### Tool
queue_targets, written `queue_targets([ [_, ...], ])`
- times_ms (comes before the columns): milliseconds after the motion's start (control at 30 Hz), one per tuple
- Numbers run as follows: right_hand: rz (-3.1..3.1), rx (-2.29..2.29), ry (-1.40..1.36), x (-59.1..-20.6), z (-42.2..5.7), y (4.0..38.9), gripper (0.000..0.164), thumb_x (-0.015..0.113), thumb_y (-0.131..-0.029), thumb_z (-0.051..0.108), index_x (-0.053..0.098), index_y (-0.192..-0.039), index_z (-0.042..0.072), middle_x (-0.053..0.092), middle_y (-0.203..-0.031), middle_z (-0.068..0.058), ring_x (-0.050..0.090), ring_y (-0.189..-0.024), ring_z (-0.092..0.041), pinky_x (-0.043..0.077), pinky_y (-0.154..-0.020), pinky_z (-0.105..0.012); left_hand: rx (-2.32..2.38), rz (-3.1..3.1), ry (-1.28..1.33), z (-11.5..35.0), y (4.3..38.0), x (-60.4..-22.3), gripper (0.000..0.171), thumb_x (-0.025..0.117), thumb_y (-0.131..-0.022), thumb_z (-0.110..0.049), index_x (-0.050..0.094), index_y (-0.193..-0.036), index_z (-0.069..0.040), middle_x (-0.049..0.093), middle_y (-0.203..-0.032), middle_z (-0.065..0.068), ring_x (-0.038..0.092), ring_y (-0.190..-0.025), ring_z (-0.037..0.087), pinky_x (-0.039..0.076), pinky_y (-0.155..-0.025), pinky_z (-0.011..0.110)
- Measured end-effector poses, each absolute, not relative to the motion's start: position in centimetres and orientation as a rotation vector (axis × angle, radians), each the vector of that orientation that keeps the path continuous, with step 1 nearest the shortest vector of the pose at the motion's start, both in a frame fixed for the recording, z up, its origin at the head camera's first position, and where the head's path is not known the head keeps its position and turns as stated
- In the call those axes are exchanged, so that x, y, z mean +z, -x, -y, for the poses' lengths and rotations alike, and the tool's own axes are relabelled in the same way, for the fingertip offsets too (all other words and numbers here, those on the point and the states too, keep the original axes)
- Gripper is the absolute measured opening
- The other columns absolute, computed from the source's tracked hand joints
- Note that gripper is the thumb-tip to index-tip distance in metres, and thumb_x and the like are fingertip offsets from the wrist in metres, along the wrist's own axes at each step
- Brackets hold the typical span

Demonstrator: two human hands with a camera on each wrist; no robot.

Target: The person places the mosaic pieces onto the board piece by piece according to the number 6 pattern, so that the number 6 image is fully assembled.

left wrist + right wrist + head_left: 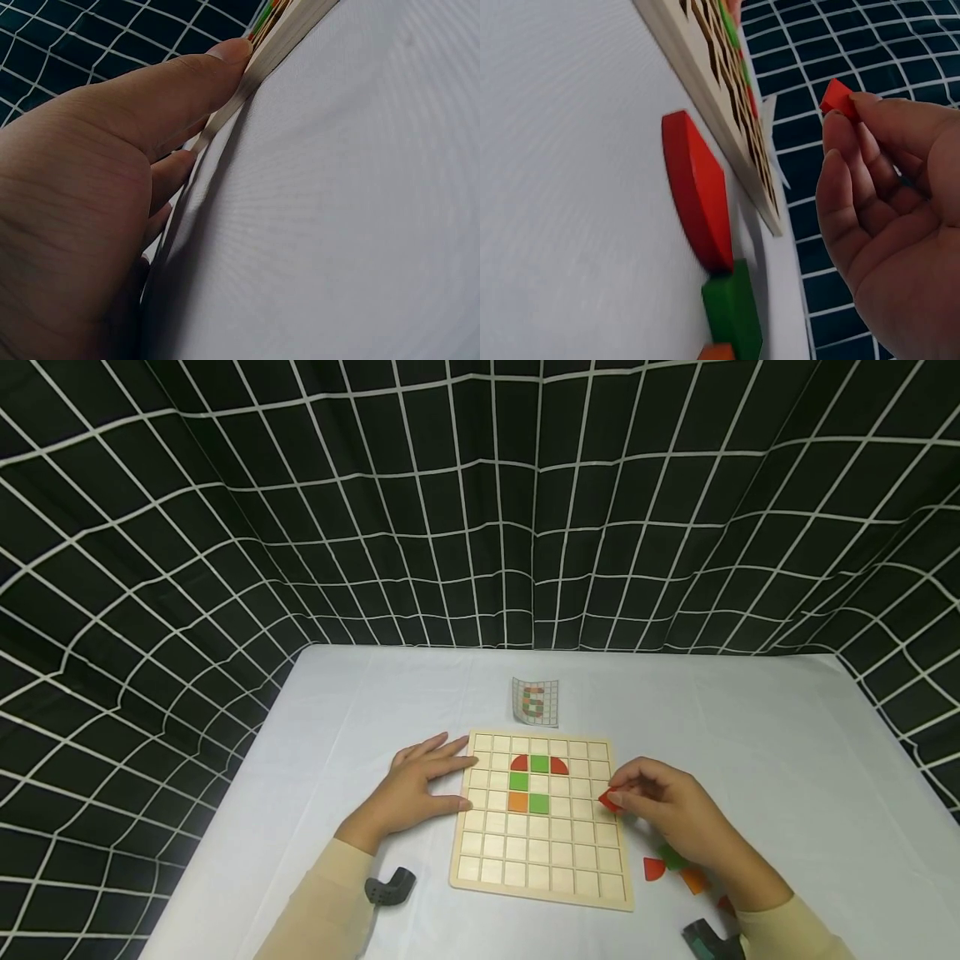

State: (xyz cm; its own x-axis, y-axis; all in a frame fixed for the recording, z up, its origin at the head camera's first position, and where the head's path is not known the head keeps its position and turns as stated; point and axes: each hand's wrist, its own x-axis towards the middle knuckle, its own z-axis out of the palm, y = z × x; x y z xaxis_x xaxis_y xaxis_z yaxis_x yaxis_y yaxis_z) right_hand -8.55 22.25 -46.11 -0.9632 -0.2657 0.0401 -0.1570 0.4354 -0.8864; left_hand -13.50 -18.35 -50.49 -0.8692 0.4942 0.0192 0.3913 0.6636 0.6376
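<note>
A black cloth (97, 635) with white lines hangs on the far left and goes all round the back. Next comes the white worktop (262, 827). A tan left sleeve (318, 902) lies over it, with a dark bent thing (390, 888) by the cuff. The left hand (415, 789) has its grip spread wide, thumb and fingers apart. The tips touch the left side of the wooden board (491, 845).

The board lies flat on the worktop and is made of little squares. In its second row from the back sit a red corner (519, 763), a green square (539, 764) and one more red corner (559, 766). Under the first one are a green square and then an orange square (517, 802), with a third green square to its right. A bendy card (536, 702) with a colored picture is just behind the board.

At the board's right side, the right hand (667, 806) has its grip pinched on a red piece (837, 98), held up off the worktop. Near that hand lie loose red, green and orange pieces (694, 882), some partly hidden.
</note>
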Motion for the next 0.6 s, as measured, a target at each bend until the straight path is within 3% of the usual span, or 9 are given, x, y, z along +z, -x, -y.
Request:
queue_targets([
  [233, -2.554, -1.617, 0.453, -46.2, -21.3, 8.8, 0.011, 0.081, -0.099, 0.005, 0.076, -0.108, 0.009, 0.073, -0.096, -0.001, 0.062, -0.080, -0.018, 0.052, -0.067, -0.026, 0.986, -2.722, -0.731, 18.4, 13.5, -50.6, 0.068, 0.086, -0.092, -0.052, 0.066, -0.153, -0.029, 0.040, -0.171, -0.009, 0.021, -0.163, 0.022, 0.010, -0.126, 0.056],
  [600, -2.533, -1.592, 0.540, -45.9, -19.8, 9.2, 0.010, 0.081, -0.099, 0.004, 0.080, -0.107, 0.009, 0.074, -0.107, 0.002, 0.067, -0.089, -0.017, 0.057, -0.077, -0.026, 0.983, -2.718, -0.708, 18.3, 13.6, -50.6, 0.070, 0.086, -0.091, -0.055, 0.066, -0.154, -0.031, 0.038, -0.171, -0.013, 0.020, -0.163, 0.019, 0.009, -0.127, 0.054],
])
